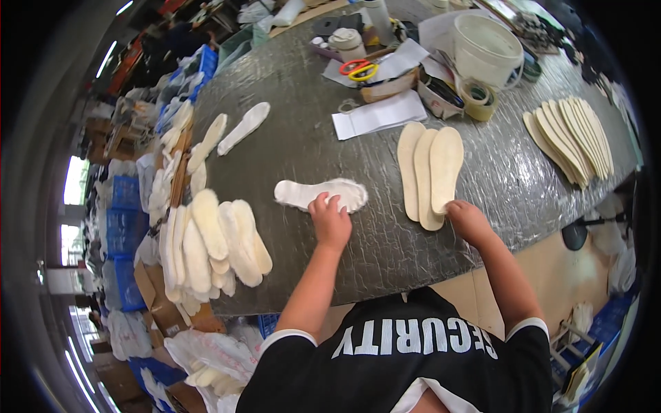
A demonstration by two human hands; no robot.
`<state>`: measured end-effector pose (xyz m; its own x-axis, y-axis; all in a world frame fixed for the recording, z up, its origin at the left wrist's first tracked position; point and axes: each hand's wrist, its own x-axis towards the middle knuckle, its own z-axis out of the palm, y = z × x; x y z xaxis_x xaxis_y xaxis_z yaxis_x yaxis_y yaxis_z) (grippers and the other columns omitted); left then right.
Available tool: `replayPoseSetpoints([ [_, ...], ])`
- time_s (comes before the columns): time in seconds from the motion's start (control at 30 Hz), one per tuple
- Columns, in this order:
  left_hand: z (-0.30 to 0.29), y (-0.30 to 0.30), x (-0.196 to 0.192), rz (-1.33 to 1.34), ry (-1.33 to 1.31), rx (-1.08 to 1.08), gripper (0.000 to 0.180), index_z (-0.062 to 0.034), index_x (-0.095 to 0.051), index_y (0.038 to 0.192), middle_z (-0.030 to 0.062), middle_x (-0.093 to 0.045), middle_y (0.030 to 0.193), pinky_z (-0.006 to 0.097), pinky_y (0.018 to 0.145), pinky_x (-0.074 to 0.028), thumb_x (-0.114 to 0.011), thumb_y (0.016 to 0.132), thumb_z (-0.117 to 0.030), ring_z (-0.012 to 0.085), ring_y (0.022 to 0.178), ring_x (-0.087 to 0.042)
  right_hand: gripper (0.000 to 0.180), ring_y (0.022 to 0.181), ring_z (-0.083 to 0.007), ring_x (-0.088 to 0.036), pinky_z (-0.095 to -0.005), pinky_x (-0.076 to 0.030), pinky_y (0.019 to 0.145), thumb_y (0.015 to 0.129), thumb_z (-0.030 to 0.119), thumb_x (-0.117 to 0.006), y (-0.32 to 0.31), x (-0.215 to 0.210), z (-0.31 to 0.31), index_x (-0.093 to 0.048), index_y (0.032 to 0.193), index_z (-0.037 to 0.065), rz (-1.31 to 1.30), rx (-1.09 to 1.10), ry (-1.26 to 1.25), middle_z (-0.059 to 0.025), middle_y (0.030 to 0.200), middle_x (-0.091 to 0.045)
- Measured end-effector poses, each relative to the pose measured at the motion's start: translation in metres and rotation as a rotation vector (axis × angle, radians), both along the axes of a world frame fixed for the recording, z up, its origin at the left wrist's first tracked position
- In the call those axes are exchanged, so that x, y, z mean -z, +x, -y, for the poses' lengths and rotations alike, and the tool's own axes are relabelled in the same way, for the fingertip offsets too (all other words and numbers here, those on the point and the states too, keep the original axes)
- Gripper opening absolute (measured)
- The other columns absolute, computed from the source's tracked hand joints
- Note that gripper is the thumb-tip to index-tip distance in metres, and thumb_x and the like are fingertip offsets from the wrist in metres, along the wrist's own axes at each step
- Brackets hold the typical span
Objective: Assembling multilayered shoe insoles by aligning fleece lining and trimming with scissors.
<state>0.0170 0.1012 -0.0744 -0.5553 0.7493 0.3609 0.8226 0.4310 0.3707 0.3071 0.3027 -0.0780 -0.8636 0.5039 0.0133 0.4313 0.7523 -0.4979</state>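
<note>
Closest in, a black shirt (406, 358) with white trim fills the bottom edge, and both bare forearms rise from it onto the grey wrapped table (303, 148). The left hand (330, 220) lies flat, fingers spread, pressing on the near edge of a white fleecy insole (320, 193) that lies crosswise in the middle of the table. The right hand (468, 217) rests at the table's near edge, fingertips on the bottom end of a set of three tan insoles (430, 172) lying side by side and overlapping; whether it pinches one or only touches them, I cannot tell. Over on the left, a heap of fleecy insoles (213, 248) sits at the table's edge, with two single white insoles (231, 134) farther back. On the right, a fanned row of tan insoles (568, 138) lies well apart from the hands. At the far side stand a white bucket (485, 45), a roll of tape (476, 96), red and yellow scissors (359, 69) and sheets of white paper (379, 113). Blue crates (124, 227) show beyond the table at left.
</note>
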Motion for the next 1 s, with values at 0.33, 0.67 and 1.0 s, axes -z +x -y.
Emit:
replayPoseSetpoints([
  [0.33,-0.058,0.116,0.027,0.084,-0.329,0.773,0.015,0.0010,-0.062,0.084,0.0172,-0.061,0.094,0.041,0.087,-0.046,-0.056,0.073,-0.006,0.0339,0.094,-0.056,0.013,0.079,-0.0408,-0.059,-0.0478,-0.046,0.069,0.091,0.011,-0.048,-0.043,-0.047,-0.025,-0.055,0.087,0.001,-0.160,0.450,0.127,-0.0198,0.083,-0.060],
  [0.67,-0.108,0.044,0.005,0.916,0.292,0.400,0.008,-0.0026,-0.066,0.082,0.0145,-0.061,0.079,0.038,0.065,-0.049,-0.067,0.078,-0.009,0.0290,0.072,-0.061,0.033,0.064,-0.0118,-0.041,-0.0292,-0.039,0.060,0.102,0.028,-0.045,0.003,-0.167,-0.137,-0.059,0.110,-0.001,-0.820,0.920,0.228,-0.0027,0.077,-0.048],
  [1.0,-0.048,-0.358,0.006,-0.252,-0.317,-0.387,0.028,0.0003,-0.059,0.107,0.0184,-0.056,0.117,0.046,0.096,-0.043,-0.057,0.084,-0.016,0.0350,0.116,-0.049,0.032,0.073,-0.0127,-0.046,-0.0269,-0.041,0.064,0.103,0.023,-0.045,0.050,-0.114,-0.052,-0.057,0.116,-0.003,-0.625,1.124,0.333,-0.0049,0.097,-0.057],
])
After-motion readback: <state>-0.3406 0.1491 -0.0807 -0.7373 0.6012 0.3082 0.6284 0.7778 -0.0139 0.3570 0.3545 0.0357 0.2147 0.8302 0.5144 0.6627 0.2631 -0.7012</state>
